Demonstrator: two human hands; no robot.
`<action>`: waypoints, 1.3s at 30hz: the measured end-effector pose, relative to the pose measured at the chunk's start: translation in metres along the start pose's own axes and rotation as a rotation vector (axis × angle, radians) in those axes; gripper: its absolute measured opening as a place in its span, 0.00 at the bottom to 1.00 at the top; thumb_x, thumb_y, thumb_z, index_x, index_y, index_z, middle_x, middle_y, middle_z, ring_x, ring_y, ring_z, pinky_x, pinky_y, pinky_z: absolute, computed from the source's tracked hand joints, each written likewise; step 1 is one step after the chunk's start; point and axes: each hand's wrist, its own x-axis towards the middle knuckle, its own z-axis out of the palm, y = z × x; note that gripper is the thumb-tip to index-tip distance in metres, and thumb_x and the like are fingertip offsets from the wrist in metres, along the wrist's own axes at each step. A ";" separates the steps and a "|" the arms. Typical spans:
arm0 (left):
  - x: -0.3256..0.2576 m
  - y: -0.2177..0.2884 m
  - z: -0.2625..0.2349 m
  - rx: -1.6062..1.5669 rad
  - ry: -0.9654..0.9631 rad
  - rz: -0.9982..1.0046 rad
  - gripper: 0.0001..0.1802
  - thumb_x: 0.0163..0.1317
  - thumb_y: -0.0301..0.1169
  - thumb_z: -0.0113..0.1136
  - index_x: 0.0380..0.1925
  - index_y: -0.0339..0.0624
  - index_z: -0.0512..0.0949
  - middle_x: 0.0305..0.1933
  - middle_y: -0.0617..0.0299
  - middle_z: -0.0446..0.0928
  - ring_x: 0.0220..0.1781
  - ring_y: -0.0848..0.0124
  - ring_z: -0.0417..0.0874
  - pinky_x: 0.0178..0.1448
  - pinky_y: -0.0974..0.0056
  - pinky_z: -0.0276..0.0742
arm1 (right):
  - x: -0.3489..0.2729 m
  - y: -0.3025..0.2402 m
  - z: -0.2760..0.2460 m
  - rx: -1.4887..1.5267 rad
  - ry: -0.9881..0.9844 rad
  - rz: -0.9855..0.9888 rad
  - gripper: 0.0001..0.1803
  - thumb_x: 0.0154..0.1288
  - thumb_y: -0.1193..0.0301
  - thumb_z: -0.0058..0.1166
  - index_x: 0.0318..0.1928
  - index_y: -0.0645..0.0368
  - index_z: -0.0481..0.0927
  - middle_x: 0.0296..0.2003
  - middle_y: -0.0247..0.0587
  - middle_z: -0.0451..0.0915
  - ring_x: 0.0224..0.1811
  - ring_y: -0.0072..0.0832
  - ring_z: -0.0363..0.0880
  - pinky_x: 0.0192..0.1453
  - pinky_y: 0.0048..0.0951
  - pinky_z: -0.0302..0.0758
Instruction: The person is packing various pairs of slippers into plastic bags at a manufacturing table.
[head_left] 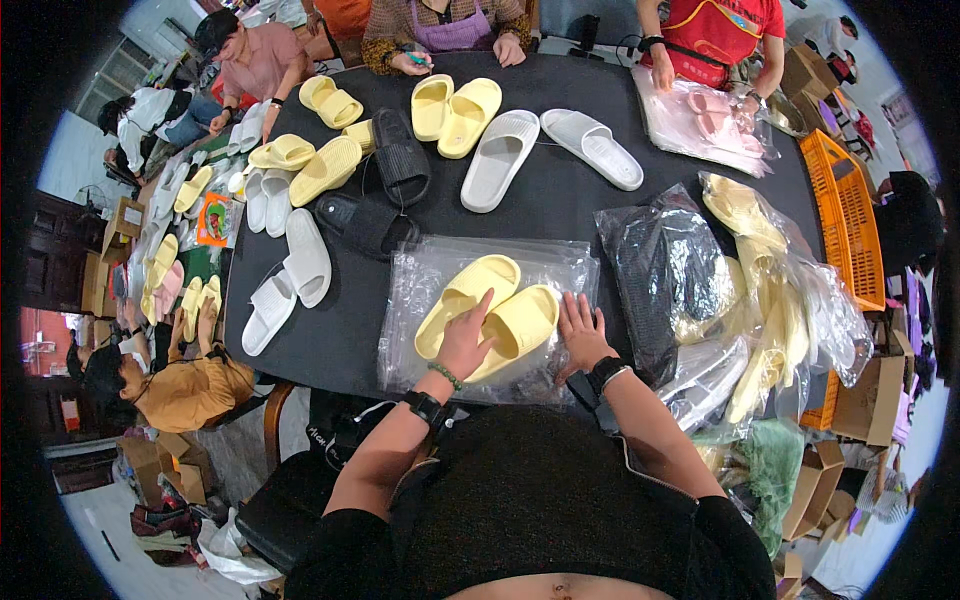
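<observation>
A pair of pale yellow slide slippers [525,322] lies side by side on a stack of clear plastic bags [405,290] in front of me. Whether the pair is inside the top bag or on it, I cannot tell. My left hand [464,338] rests across the slippers with thumb and index finger apart, gripping nothing. To the right of the pair, my right hand [583,335] lies flat on the bags' right edge, its fingers stretched out.
Bagged black slippers [645,280] and bagged yellow slippers [765,300] are heaped at right, near an orange crate [845,220]. Loose white slippers [500,160], black slippers [400,155] and yellow slippers [325,170] cover the table's far and left parts. Several co-workers sit or stand around.
</observation>
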 end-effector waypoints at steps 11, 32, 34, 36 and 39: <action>-0.039 -0.062 0.004 -0.048 0.344 -0.148 0.30 0.49 0.28 0.72 0.53 0.39 0.73 0.47 0.50 0.76 0.51 0.52 0.76 0.54 0.53 0.72 | -0.001 0.006 0.004 0.057 -0.006 -0.028 0.90 0.16 0.40 0.79 0.75 0.64 0.33 0.77 0.53 0.28 0.79 0.54 0.22 0.77 0.61 0.36; 0.000 -0.078 0.000 -0.946 0.231 -0.659 0.11 0.69 0.33 0.55 0.41 0.36 0.80 0.33 0.63 0.82 0.33 0.76 0.81 0.34 0.71 0.72 | 0.002 0.002 0.005 0.048 -0.030 -0.016 0.90 0.16 0.39 0.78 0.75 0.62 0.32 0.77 0.53 0.28 0.79 0.54 0.22 0.76 0.62 0.36; -0.003 -0.083 -0.005 -1.029 0.172 -0.649 0.12 0.70 0.33 0.54 0.43 0.36 0.79 0.35 0.63 0.81 0.34 0.75 0.81 0.35 0.71 0.73 | 0.001 0.006 0.006 0.054 -0.042 -0.010 0.90 0.16 0.39 0.78 0.75 0.62 0.32 0.77 0.53 0.27 0.79 0.54 0.22 0.76 0.62 0.36; -0.005 -0.084 -0.006 -1.206 0.078 -0.646 0.12 0.70 0.34 0.54 0.45 0.36 0.77 0.34 0.63 0.81 0.32 0.74 0.81 0.36 0.72 0.74 | 0.002 0.007 0.008 0.048 -0.023 -0.011 0.91 0.16 0.39 0.78 0.75 0.63 0.31 0.77 0.53 0.27 0.79 0.54 0.22 0.76 0.63 0.36; 0.002 -0.069 0.007 -0.842 0.138 -0.546 0.15 0.62 0.35 0.64 0.44 0.37 0.78 0.38 0.56 0.82 0.37 0.67 0.83 0.42 0.64 0.78 | 0.004 0.008 0.009 0.061 -0.009 -0.021 0.91 0.15 0.39 0.79 0.75 0.64 0.32 0.77 0.53 0.28 0.79 0.55 0.23 0.76 0.63 0.36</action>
